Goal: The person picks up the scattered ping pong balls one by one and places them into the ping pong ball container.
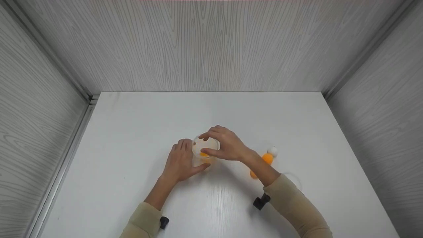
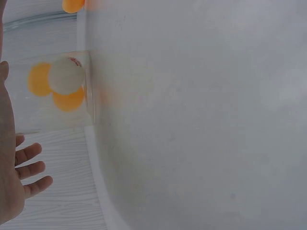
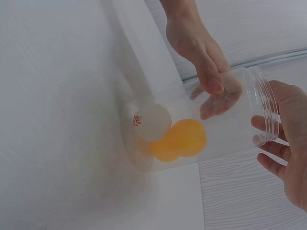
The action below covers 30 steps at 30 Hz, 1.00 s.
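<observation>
Standing roughly upright near the middle of a white table (image 1: 132, 125), a clear jar (image 3: 230, 129) holds a white ball (image 3: 154, 120) with red print and two orange balls (image 3: 191, 136), clustered at its base. The person's left hand (image 1: 181, 163) grips the jar's side, thumb along the near wall. Above the jar's open mouth, the right hand (image 1: 228, 145) is loosely spread, thumb and fingers apart with nothing between them; whether it touches the rim is unclear. Under and beside the right forearm (image 1: 261, 167) sit more orange and white balls.
</observation>
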Motion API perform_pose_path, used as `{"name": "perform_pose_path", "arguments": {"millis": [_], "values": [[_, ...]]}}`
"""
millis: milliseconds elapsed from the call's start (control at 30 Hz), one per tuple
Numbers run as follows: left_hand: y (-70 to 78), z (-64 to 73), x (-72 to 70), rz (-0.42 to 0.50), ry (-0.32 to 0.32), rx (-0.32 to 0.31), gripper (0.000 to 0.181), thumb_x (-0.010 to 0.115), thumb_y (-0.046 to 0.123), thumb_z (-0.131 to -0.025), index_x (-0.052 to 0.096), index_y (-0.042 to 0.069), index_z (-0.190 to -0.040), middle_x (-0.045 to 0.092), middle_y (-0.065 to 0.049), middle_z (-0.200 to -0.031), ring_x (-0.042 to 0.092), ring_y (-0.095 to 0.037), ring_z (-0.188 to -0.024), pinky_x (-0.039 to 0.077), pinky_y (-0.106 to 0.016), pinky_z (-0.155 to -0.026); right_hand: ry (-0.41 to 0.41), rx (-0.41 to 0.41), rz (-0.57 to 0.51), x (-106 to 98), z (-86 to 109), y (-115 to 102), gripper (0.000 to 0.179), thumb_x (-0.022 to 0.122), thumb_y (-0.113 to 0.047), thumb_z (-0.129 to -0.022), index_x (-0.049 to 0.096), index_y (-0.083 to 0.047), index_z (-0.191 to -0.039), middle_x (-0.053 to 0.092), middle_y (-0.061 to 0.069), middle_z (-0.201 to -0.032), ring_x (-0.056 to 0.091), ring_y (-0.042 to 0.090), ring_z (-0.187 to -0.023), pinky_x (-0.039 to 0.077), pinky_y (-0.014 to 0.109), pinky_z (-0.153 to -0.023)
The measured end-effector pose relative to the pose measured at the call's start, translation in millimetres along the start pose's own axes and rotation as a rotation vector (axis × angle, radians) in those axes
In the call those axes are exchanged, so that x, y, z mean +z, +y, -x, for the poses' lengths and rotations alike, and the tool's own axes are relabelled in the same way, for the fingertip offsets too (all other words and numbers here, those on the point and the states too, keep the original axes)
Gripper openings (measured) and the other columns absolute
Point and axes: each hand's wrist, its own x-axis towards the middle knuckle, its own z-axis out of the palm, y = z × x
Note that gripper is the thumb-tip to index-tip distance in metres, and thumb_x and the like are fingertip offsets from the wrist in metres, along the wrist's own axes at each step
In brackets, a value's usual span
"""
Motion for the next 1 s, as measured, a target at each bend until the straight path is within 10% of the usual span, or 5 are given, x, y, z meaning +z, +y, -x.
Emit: {"name": "perform_pose_path", "arguments": {"millis": [1000], "values": [[4.1, -0.4, -4.2, 0.019, -0.057, -0.039, 0.095, 0.066, 0.079, -0.084, 0.051, -0.001, -0.132, 0.063, -0.018, -0.125, 0.059, -0.031, -0.117, 0.055, -0.044, -0.1, 0.095, -0.078, 0.033, -18.5, 13.1, 5.3, 0.042, 0.08, -0.04, -0.093, 0.074, -0.014, -0.125, 0.075, 0.001, -0.12, 0.068, 0.022, -0.111, 0.059, 0.04, -0.098]]}}
